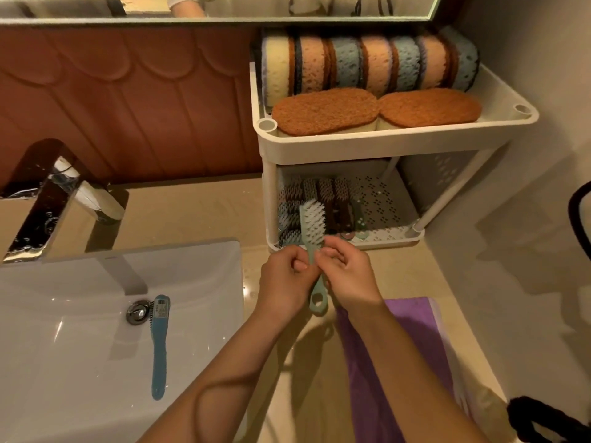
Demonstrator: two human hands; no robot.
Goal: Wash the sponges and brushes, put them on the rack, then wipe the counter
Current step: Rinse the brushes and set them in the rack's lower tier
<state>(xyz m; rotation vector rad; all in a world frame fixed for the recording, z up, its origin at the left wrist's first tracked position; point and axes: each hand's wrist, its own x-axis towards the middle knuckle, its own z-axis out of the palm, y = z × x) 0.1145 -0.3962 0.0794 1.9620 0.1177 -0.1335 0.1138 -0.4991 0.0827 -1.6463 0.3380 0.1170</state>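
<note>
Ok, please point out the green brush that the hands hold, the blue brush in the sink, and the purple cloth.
green brush (313, 222): head view, on its white bristles.
blue brush (159, 346): head view, on the middle of its handle.
purple cloth (415, 318): head view, on its upper flat part.

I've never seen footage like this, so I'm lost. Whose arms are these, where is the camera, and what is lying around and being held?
There is no machine: a camera worn on a person's head looks down at their bare hands. The left hand and right hand both hold the handle of a green brush, its bristled head toward a white rack. Sponges sit on the rack's top shelf; more brushes lie on the lower one. A blue brush lies in the sink, and a purple cloth lies on the counter.
</note>
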